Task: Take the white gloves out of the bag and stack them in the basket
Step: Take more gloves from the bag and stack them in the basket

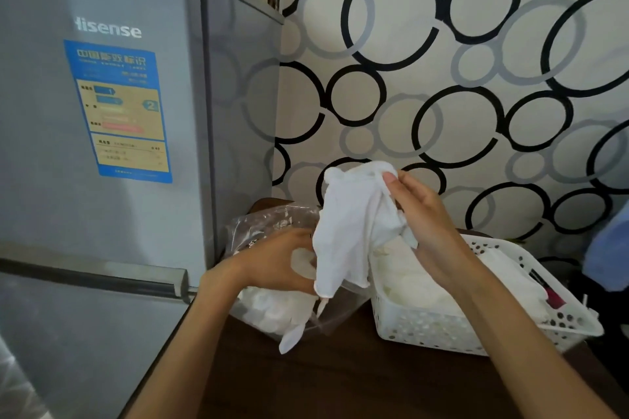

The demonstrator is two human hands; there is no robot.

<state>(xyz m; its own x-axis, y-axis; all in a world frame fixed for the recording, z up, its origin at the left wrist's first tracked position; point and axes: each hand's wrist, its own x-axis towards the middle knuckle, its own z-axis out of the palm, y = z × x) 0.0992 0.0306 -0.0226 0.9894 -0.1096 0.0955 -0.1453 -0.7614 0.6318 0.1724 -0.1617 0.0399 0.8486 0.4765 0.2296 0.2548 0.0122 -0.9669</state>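
1. A grey Hisense fridge (102, 146) filled the left side, with a blue energy label (119, 110) stuck on its upper door.
2. Wallpaper with black and grey rings (459, 61) covered the wall behind the work area.
3. A dark wooden table (340, 378) carried the bag and the basket side by side, the bag to the left next to the fridge.
4. The white perforated basket (442, 333) stood at the right of the table, with white gloves already lying in it (418, 286) and a dark red item (553, 296) near its right end.
5. The clear plastic bag (272, 224) lay open just left of the basket, with more white gloves (272, 309) inside; one glove finger (289, 338) poked out at its front edge.
6. A white glove (347, 231) hung in the air above the gap between bag and basket, its lower edge dangling over the bag's mouth.
7. The right hand (429, 224) pinched the top of that glove between thumb and fingers, held above the basket's left end.
8. The left hand (282, 262) sat at the bag's opening, fingers curled against the glove's lower part; whether it truly gripped the cloth could not be told.
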